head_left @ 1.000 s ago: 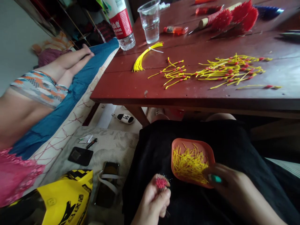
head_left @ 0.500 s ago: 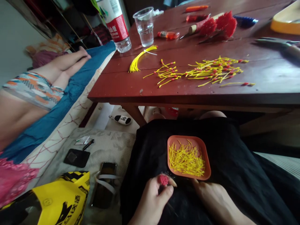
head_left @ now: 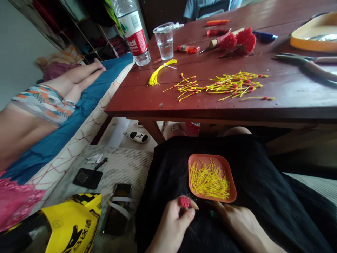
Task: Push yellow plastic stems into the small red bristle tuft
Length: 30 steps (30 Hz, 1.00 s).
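Observation:
My left hand (head_left: 172,226) is closed in a pinch around a small red tufted piece (head_left: 183,201), held over the black cloth (head_left: 263,182) on my lap. My right hand (head_left: 237,219) lies just below the orange tray (head_left: 229,172), fingers curled toward the left hand; what they hold, if anything, is hidden. The tray rests on my lap and is filled with several short yellow strands (head_left: 209,179). On the red wooden table (head_left: 289,102) lie several yellow stems with red tips (head_left: 229,86) and a tied yellow bundle (head_left: 158,72).
At the table's far side stand a water bottle (head_left: 133,31), a plastic cup (head_left: 164,40), a lighter (head_left: 188,48), red tufted brushes (head_left: 237,39), pliers (head_left: 302,61) and a yellow dish (head_left: 313,35). Another person's legs (head_left: 65,79) lie left on a blue sheet. Phones (head_left: 118,207) and a yellow bag (head_left: 71,225) are beside me.
My right hand has drawn back off the tray to just below it, close to my left hand. The view has tilted up slightly, showing more of the far table.

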{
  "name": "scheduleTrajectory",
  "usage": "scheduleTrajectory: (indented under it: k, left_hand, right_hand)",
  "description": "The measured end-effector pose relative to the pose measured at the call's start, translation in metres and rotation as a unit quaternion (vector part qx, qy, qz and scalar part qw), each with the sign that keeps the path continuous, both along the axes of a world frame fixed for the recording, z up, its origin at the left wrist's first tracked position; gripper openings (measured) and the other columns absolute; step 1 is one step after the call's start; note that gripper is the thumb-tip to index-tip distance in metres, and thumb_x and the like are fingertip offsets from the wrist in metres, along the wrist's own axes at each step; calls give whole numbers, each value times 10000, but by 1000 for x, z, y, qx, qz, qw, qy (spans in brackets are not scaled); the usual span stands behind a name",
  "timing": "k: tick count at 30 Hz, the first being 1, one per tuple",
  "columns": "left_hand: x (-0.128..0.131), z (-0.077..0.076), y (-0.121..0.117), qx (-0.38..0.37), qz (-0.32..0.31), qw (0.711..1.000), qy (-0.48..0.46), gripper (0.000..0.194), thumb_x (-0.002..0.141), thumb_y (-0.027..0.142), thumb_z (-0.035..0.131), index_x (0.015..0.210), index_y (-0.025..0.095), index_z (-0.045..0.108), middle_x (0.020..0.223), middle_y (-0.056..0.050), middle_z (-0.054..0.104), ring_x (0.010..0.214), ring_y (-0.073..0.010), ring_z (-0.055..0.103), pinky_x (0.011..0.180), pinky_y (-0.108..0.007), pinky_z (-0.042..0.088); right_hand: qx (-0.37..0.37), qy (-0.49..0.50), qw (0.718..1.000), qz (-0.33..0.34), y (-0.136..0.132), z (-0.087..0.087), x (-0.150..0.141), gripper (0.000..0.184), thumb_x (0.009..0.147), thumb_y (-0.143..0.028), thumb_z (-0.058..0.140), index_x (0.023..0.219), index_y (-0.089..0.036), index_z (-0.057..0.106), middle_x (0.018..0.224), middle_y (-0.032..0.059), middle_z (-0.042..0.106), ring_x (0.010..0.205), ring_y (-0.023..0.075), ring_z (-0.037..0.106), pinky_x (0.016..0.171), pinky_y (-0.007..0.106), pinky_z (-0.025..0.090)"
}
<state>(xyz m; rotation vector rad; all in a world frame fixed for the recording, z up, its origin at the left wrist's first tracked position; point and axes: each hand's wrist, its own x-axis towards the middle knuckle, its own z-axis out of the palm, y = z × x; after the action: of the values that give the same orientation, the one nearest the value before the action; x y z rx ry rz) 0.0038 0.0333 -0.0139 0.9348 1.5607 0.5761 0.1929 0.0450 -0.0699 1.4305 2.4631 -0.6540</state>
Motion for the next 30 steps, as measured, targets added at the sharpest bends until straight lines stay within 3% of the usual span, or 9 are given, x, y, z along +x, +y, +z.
scheduleTrajectory:
  k: [5, 12, 17, 24, 30]
  left_hand:
    - [3, -2, 1, -7, -8, 1000, 0, 145, 752, 235, 569, 828, 168, 673, 891, -71, 643, 928, -246, 554, 881, -351, 351]
    - [2, -3, 2, -12, 12, 1000, -1, 152, 752, 246, 575, 833, 161, 671, 861, -56, 638, 868, -221, 545, 823, -320, 370]
    - [1, -1, 4, -20, 48, 998, -24, 127, 718, 258, 619, 791, 180, 687, 717, -3, 588, 728, -175, 520, 678, -262, 393]
    - [-1, -7, 2, -28, 68, 996, -49, 154, 689, 295, 656, 782, 179, 697, 627, 20, 537, 589, -137, 454, 564, -233, 356]
    - [-1, -6, 2, -27, 72, 996, -36, 158, 697, 295, 650, 795, 179, 693, 676, 8, 549, 622, -138, 456, 560, -227, 353]
  right_hand:
    - [3, -22, 1000, 4, 11, -1, -14, 290, 771, 59, 509, 964, -102, 654, 771, 89, 747, 628, 228, 712, 508, 277, 534]
    - [-9, -42, 999, 24, 12, -6, -15, 148, 834, -34, 560, 907, -130, 647, 771, 2, 727, 639, 147, 695, 568, 293, 575]
    - [3, -14, 1000, 13, 11, -8, -12, 167, 802, -3, 563, 871, -123, 658, 700, 16, 734, 565, 163, 691, 493, 266, 536]
    - [27, 68, 997, -30, 7, -19, -13, 261, 756, 6, 469, 789, -169, 660, 654, 57, 730, 521, 215, 686, 405, 230, 366]
    - [-20, 142, 985, -95, 5, -15, -11, 250, 703, 4, 462, 685, -140, 666, 616, 113, 718, 511, 259, 672, 434, 260, 384]
